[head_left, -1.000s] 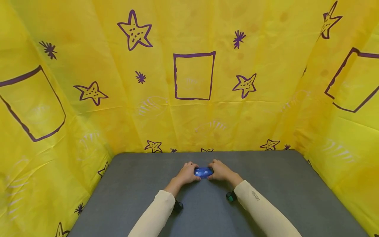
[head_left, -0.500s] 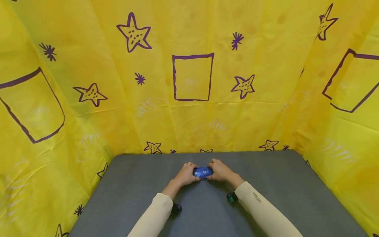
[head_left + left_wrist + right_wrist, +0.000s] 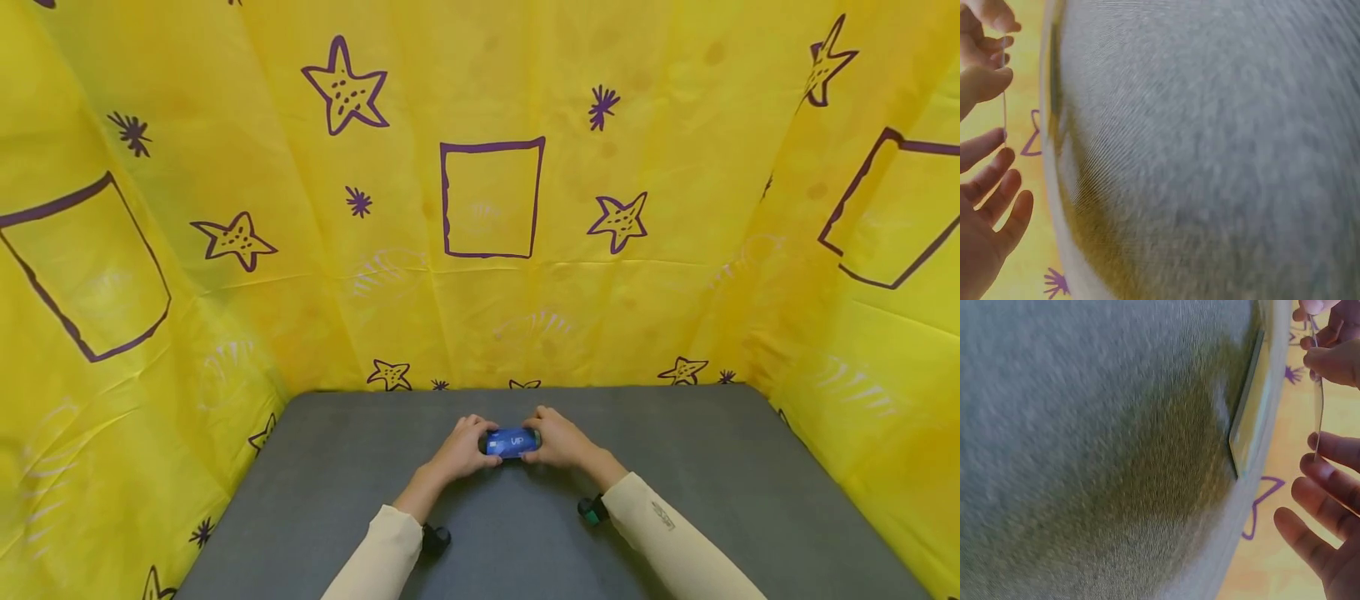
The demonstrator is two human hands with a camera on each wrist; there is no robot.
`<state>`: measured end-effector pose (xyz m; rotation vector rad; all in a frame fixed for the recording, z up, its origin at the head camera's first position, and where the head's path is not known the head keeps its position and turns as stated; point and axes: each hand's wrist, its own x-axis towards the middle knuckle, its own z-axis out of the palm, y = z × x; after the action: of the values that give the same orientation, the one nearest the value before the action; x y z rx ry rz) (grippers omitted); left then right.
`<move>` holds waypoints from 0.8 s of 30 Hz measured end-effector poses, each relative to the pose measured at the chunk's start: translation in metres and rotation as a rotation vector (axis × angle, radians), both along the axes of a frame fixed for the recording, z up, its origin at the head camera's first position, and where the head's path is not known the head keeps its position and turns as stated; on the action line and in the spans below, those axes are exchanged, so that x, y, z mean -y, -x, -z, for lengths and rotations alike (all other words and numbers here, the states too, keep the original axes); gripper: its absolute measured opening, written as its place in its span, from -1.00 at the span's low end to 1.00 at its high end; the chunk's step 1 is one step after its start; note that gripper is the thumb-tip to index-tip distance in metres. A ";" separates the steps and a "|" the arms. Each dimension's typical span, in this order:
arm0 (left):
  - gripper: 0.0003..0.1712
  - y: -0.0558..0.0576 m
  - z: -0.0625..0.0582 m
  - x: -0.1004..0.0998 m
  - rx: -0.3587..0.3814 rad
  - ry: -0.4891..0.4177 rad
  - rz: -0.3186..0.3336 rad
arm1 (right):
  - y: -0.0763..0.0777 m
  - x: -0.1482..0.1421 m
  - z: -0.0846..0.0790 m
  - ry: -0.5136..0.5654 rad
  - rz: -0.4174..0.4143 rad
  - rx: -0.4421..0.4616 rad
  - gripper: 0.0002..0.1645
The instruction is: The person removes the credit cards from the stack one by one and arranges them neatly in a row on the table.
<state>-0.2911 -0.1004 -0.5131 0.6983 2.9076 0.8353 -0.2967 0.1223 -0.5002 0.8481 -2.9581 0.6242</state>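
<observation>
A thin blue card (image 3: pixel 513 442) with "VIP" on it is held up between both hands near the far side of the grey table, in the head view. My left hand (image 3: pixel 461 448) pinches its left end between thumb and fingers. At the other end, my right hand (image 3: pixel 558 438) pinches it the same way. Both wrist views show the card (image 3: pixel 1319 412) edge-on as a thin line, slightly bowed in the right one. Beyond the table surface in the right wrist view lies a flat, dark-edged slab (image 3: pixel 1249 403) with a shiny top; its kind cannot be told.
The grey table (image 3: pixel 360 517) is enclosed on its far, left and right sides by yellow cloth (image 3: pixel 480 333) with purple stars and squares. A dark wrist camera (image 3: pixel 435 540) hangs under the left wrist, another (image 3: pixel 592 509) under the right.
The left hand has shifted a little left and nearer, and the card with it. Its print, blurred a second ago, reads clearly now, and its outline looks straighter. The right hand barely moves.
</observation>
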 end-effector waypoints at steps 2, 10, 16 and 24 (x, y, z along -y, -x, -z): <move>-0.38 -0.003 -0.001 0.003 0.000 0.014 0.006 | -0.003 0.001 0.000 0.005 -0.013 -0.008 -0.38; -0.40 -0.015 -0.017 0.017 -0.010 0.032 0.024 | -0.014 0.009 -0.005 -0.018 -0.069 -0.035 -0.37; -0.41 -0.023 -0.023 0.033 -0.017 0.025 0.033 | -0.022 0.020 -0.010 -0.023 -0.109 -0.018 -0.39; -0.43 -0.044 -0.025 0.063 0.008 0.046 0.015 | -0.035 0.046 -0.012 -0.055 -0.176 -0.021 -0.36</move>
<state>-0.2470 -0.1629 -0.4885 0.7104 2.9012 0.7647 -0.2621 0.0768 -0.4887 1.1213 -2.9165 0.5365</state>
